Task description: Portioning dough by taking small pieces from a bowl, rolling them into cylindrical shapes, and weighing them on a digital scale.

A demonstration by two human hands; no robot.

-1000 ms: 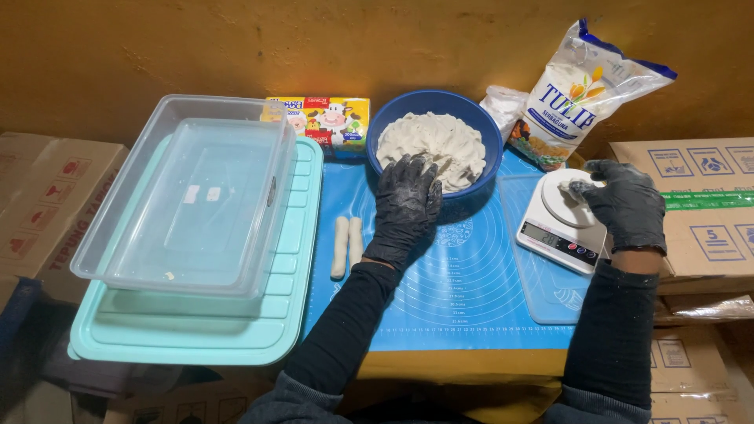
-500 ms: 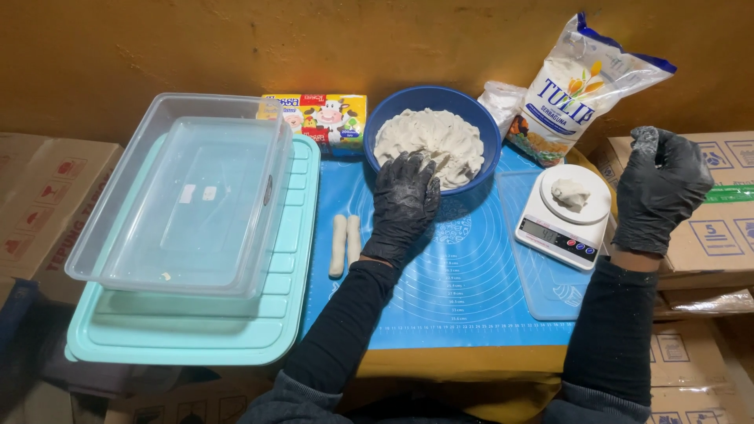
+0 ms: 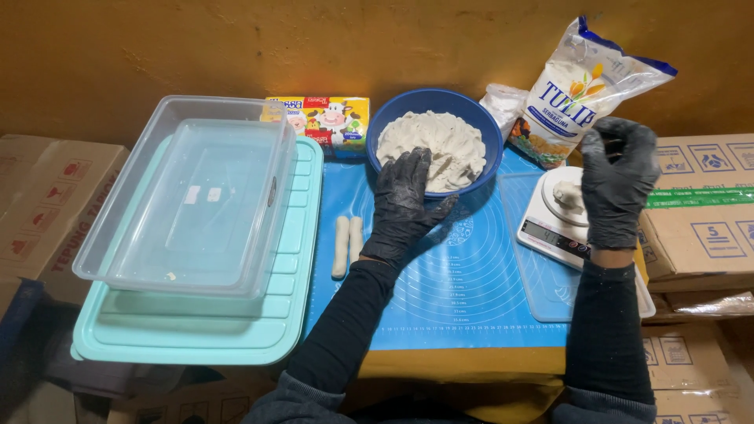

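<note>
- While the left hand (image 3: 404,206), fingers spread flat, rests on the round blue bowl of pale dough (image 3: 437,143), leaning harder could tip it;
- the right hand (image 3: 616,182), fingers pinched on something unclear above the small white kitchen scale (image 3: 561,216), could knock its dough lump (image 3: 570,196) off.

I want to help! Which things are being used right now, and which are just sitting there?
In use:
left hand on the blue bowl of dough
right hand above the scale
dough lump on the scale
blue mat

Just sitting:
clear tub
teal lid
flour bag
cardboard boxes
</note>
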